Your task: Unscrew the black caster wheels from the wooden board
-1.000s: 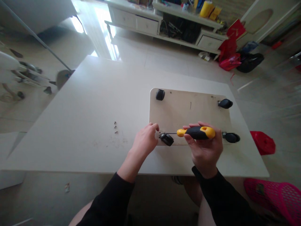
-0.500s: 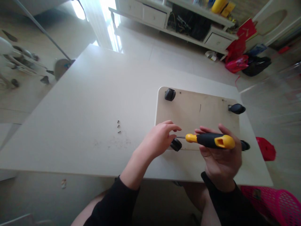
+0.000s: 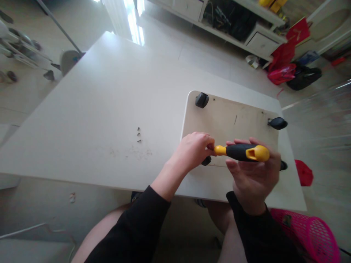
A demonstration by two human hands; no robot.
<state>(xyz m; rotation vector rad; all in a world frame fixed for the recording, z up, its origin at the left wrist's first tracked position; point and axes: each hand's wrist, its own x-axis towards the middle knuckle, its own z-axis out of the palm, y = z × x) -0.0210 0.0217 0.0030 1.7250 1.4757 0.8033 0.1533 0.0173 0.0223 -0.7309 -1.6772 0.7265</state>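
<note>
A pale wooden board [image 3: 241, 122] lies on the white table [image 3: 109, 106] with black caster wheels at its corners: one at the far left [image 3: 202, 99], one at the far right [image 3: 277, 123], one near right [image 3: 283, 166]. My right hand [image 3: 253, 175] is wrapped round a screwdriver [image 3: 242, 152] with a black and yellow handle, held level and pointing left. My left hand [image 3: 193, 150] is closed over the screwdriver's shaft and the near left caster [image 3: 206, 160], which it mostly hides.
A few small dark screws [image 3: 138, 134] lie on the table left of the board. A pink mesh basket [image 3: 307, 233] stands on the floor at the lower right, a red bag [image 3: 304, 172] beside the table. A white cabinet [image 3: 241, 25] lines the far wall.
My left hand has moved from beside the near left caster to over it, closing at the screwdriver's tip. The right hand stayed on the handle. The camera tilted down.
</note>
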